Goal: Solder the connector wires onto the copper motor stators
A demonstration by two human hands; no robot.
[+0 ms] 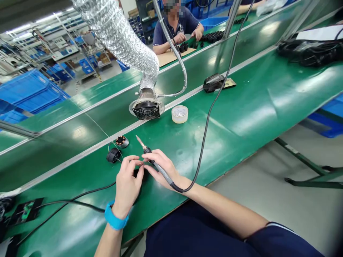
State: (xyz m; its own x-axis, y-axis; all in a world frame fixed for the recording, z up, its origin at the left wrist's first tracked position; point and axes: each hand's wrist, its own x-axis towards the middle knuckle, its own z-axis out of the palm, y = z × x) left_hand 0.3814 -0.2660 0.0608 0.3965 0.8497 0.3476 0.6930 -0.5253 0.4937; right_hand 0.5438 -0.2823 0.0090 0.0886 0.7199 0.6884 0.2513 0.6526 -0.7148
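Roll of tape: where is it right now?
In the head view the roll of tape lies flat on the green bench, just right of the fume extractor fan and beyond the right hand holding the soldering iron.

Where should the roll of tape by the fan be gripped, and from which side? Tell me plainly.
Grip the tape roll by its outer wall, fingers on opposite sides, coming from above. It lies flat on the green bench with its hole upward, so the round wall is free all around. The extractor fan stands close on its left, so approach from the right or near side.
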